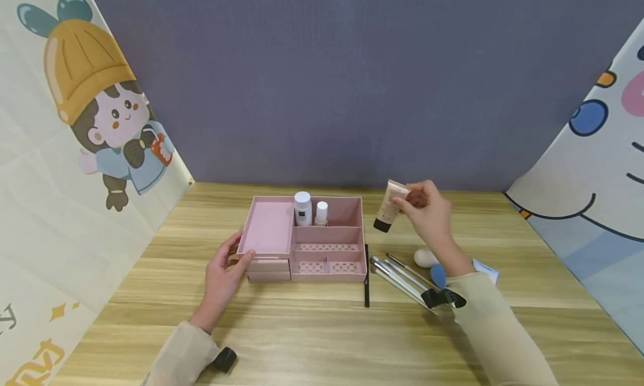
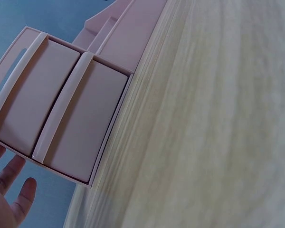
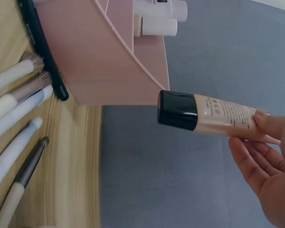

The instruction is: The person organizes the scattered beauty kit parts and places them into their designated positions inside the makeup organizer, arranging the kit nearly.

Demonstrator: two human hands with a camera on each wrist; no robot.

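Note:
In my right hand [image 1: 431, 212], a beige squeeze tube of foundation [image 1: 389, 208] is pinched between thumb and fingers. The tube is tilted, black cap [image 3: 177, 111] downward, in the air just right of a pink desktop organizer [image 1: 266, 226]. My left hand [image 1: 225, 271] rests against the organizer's left side, thumb on its front left corner; its other fingers [image 2: 24, 199] are loosely spread by the side wall in the left wrist view. A white bottle [image 1: 303, 210] and a smaller white-capped bottle [image 1: 321, 213] stand in the organizer's back compartment.
A black pencil-like stick [image 1: 367, 288] lies along the organizer's right side. Several makeup brushes [image 1: 402, 282], a white egg-shaped item [image 1: 425, 258] and a blue sponge [image 1: 438, 276] lie near my right forearm. Two drawers [image 2: 80, 114] face front at the organizer's left.

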